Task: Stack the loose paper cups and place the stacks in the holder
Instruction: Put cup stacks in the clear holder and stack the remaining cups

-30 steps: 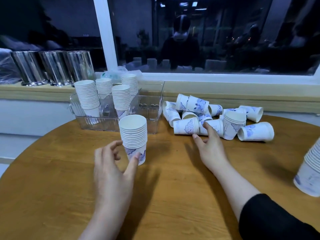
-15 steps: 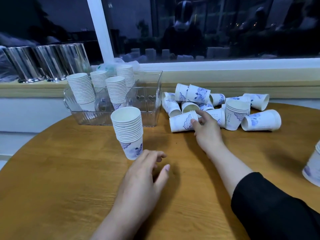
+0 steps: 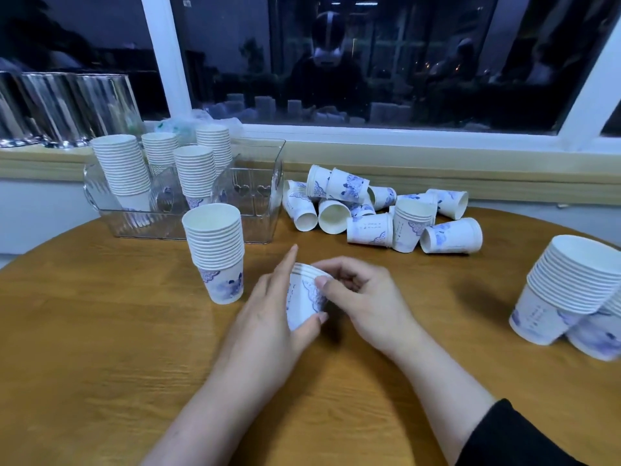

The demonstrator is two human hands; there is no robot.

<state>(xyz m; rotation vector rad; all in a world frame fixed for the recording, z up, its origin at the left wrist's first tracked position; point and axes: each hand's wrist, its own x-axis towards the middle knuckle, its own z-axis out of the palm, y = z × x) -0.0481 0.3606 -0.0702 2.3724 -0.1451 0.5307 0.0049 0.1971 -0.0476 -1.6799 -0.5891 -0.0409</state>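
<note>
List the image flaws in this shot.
Head view: dim indoor light; night window mirrors the room and person; wide-angle bends the frame and table edge; hands and held cup slightly motion-blurred; soft shadows.

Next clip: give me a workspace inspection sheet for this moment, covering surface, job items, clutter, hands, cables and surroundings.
Surface: round wooden table, bare wood near the person.
Job's things: clear holder at the back left with four cup stacks; one upright stack before it; pile of loose cups, mostly on their sides; leaning stacks at right edge.
Clutter: plastic bag behind the holder.
Hands: left hand and right hand both hold a small nested stack.
Cables: nothing seen.
Surroundings: dark window, sill with metal containers.
</note>
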